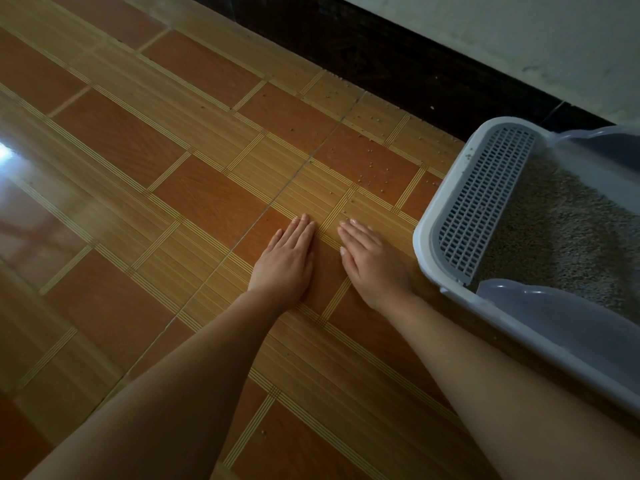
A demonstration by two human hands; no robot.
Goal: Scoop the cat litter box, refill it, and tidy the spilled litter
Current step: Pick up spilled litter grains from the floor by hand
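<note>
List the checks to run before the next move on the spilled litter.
1. Left hand free: ok, flat on the floor, holding nothing.
2. Right hand free: ok, flat beside the litter box.
3. Spilled litter gathered: not ok, grains lie scattered beyond the fingertips.
4. Stray grain by the left forearm cleared: not ok.
5. Box refilled: cannot tell, clean litter shows inside, depth unclear.

We're looking down at a home floor here: glossy wood-pattern tiles [207,199] are running up to a dark skirting [381,57] and pale wall [519,29], with a cat litter box [421,237] sitting alongside.
</note>
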